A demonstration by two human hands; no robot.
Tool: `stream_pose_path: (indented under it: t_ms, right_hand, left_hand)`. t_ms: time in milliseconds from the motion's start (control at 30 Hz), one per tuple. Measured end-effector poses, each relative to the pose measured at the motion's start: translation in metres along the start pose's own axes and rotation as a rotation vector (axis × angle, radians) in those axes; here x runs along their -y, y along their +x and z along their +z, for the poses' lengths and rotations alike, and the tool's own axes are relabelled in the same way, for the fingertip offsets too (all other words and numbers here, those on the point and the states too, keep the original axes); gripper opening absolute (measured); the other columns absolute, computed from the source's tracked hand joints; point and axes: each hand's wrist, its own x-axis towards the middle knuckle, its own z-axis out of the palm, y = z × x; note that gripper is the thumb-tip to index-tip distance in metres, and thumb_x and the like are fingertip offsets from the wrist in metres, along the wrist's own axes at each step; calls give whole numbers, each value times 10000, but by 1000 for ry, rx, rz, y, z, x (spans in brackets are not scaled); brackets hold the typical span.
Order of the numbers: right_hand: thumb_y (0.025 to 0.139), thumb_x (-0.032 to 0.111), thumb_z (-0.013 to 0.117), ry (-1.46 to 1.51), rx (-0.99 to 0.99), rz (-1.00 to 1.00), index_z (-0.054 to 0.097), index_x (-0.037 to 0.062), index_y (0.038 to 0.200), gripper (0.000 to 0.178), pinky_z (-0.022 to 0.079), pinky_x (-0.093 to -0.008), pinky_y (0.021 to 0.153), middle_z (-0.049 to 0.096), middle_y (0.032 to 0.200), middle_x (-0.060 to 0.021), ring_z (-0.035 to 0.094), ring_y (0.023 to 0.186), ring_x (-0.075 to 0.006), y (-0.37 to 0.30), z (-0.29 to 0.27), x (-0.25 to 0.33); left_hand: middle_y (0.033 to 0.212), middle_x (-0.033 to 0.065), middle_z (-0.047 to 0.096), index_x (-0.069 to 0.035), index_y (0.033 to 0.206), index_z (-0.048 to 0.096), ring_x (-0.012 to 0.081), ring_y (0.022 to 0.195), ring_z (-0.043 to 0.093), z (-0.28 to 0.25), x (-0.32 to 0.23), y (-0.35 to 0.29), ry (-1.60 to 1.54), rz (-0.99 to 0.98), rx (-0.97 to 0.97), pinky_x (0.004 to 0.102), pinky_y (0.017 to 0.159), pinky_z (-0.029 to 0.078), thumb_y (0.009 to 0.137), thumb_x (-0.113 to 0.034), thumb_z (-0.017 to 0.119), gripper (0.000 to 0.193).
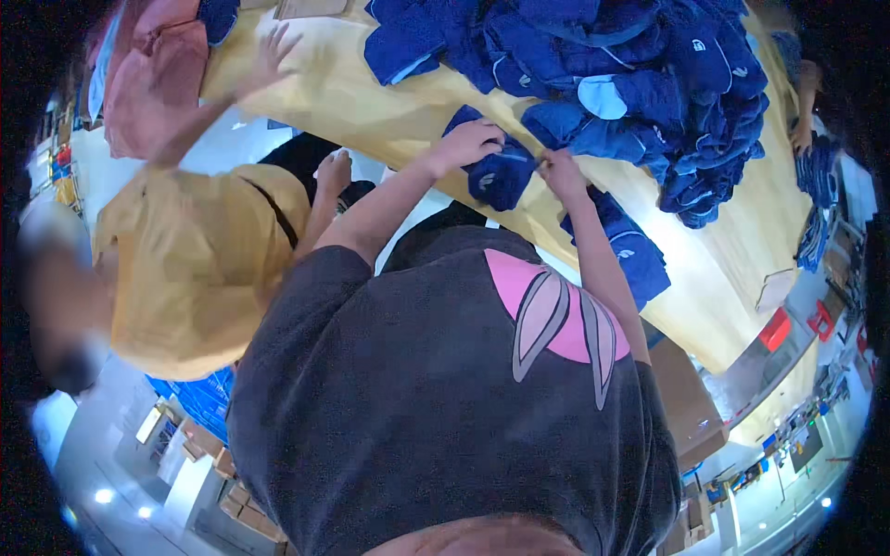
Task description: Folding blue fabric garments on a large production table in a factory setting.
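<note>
Left hand (470,141) grip pressed flat on blue garment (501,176), right hand (559,170) pinching its edge, yellow table (371,102) beneath

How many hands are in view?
5: wearer's left hand and right hand on blue garments; yellow-shirted co-worker's raised hand and lower hand; third person's hand far right. More may be hidden.

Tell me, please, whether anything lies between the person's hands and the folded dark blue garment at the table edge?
Nothing visible does. The left hand rests directly on the folded blue garment at the edge of the yellow table, and the right hand touches blue cloth just beside it, below the big blue garment pile.
</note>
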Motion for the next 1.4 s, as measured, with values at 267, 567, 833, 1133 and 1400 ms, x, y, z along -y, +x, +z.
stream_pose_path:
  t_ms: [267, 567, 833, 1133, 1400]
  right_hand:
    - [835, 142, 569, 233, 246, -246, 565, 78, 967, 147, 412, -306, 739, 545, 854, -51, 519, 788, -194, -53, -73, 20]
    - [832, 164, 562, 352, 151, -71, 573, 43, 929, 156, 462, -366, 717, 586, 861, -118, 560, 778, -273, -25, -63, -28]
    - [854, 260, 652, 339, -251, -40, 557, 19, 849, 259, 475, -425, 657, 601, 770, -159, 578, 673, -328, -12, -22, 79]
    - [833, 235, 615, 199, -306, 65, 542, 6, 926, 257, 486, -469, 650, 619, 815, -204, 599, 703, -389, 25, 18, 72]
    - [891, 118, 557, 805, -514, 151, 550, -8, 1119, 260, 509, -360, 749, 600, 1014, -140, 595, 852, -258, -72, -67, -52]
  left_hand:
    - [854, -3, 577, -57, 884, 630, 117, 721, 539, -90, -14, -67, -703, -492, -283, 223, 667, 433, 912, -107, 565, 86]
    - [866, 51, 603, -64, 908, 621, 181, 750, 562, -85, 45, -84, -450, -541, -636, 289, 677, 436, 868, -147, 597, 95]
    - [916, 129, 602, -79, 1010, 584, 336, 813, 590, -20, 15, -60, 189, -159, -456, 444, 707, 473, 833, -176, 637, 209]
    - [984, 142, 572, -79, 1017, 554, 366, 860, 593, 19, -1, -31, 306, -210, -179, 454, 743, 477, 779, -182, 680, 288]
    - [1020, 138, 587, -71, 1028, 571, 361, 903, 599, 15, -5, -32, 372, -246, -185, 446, 776, 479, 800, -173, 672, 270]
